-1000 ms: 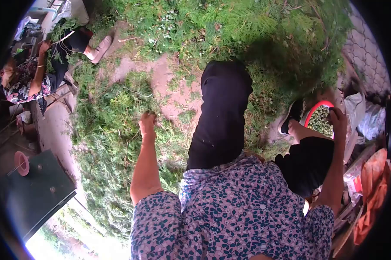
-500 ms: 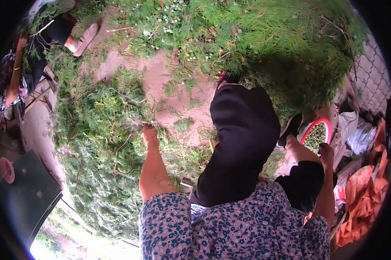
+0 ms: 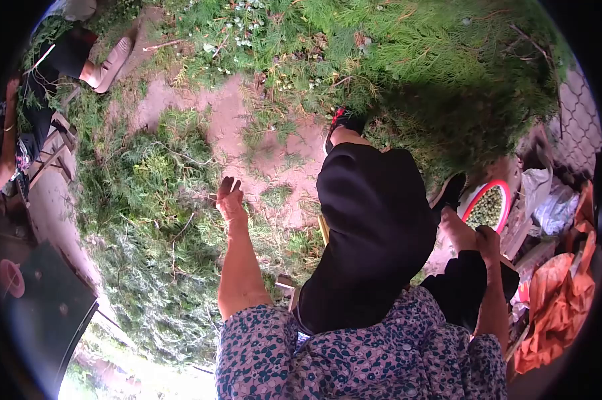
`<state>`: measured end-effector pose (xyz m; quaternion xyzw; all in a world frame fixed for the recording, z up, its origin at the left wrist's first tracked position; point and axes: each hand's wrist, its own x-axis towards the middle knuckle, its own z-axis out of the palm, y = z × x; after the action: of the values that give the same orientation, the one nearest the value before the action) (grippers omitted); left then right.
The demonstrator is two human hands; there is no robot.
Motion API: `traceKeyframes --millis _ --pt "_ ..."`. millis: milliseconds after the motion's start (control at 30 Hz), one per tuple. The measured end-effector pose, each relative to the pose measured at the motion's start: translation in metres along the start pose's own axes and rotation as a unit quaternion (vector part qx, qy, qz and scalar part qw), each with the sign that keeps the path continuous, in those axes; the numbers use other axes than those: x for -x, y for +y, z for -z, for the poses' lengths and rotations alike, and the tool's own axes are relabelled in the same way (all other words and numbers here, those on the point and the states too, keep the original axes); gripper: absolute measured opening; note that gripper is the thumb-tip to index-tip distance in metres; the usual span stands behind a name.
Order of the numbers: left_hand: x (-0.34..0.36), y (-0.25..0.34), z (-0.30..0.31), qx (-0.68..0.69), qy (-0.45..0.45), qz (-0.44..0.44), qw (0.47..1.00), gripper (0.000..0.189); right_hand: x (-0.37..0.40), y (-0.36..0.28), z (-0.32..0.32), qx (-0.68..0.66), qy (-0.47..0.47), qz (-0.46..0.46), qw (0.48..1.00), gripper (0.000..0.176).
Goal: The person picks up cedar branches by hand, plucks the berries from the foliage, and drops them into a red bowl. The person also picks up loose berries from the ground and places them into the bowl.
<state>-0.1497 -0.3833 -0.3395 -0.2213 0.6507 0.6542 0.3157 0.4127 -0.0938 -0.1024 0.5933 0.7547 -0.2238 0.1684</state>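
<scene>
My left hand [image 3: 230, 200] reaches over a heap of cut evergreen branches [image 3: 154, 173]. Its fingers are apart, and no sprig shows between them. Bent toward my lower leg, my right hand [image 3: 488, 241] is just below a white basin with a red rim [image 3: 506, 200]. Shadow covers the fingers of that hand, so I cannot make out their grip. Small round green cones or berries [image 3: 486, 208] fill much of the basin.
More leafy branches [image 3: 421, 47] lie ahead around a patch of bare soil [image 3: 228, 120]. Orange cloth [image 3: 558, 300] and plastic bags [image 3: 558, 210] are at the right. A green tabletop [image 3: 41, 307] stands at lower left. Another person's shoe [image 3: 114, 65] rests at upper left.
My left hand has lifted slightly off the branches and its fingers have spread. My right hand has moved left and down, from the basin's edge toward my leg.
</scene>
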Motion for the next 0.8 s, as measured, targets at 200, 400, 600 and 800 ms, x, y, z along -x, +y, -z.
traceKeyframes --millis 200,400,600,800 --pt "-0.017 -0.005 -0.042 -0.095 -0.026 0.009 0.995 0.042 -0.007 -0.004 -0.034 -0.065 -0.042 -0.022 0.997 0.022" --pt "-0.059 -0.035 -0.124 -0.292 -0.138 -0.136 0.937 0.04 -0.016 -0.048 -0.053 -0.177 -0.06 0.123 0.975 0.033" --pt "-0.056 -0.043 -0.162 -0.591 -0.074 -0.285 0.751 0.029 -0.014 -0.033 -0.065 -0.192 -0.071 0.132 0.97 0.039" --pt "-0.054 -0.048 -0.169 -0.524 0.002 -0.381 0.762 0.01 -0.014 -0.035 -0.062 -0.157 -0.09 0.03 0.983 0.033"
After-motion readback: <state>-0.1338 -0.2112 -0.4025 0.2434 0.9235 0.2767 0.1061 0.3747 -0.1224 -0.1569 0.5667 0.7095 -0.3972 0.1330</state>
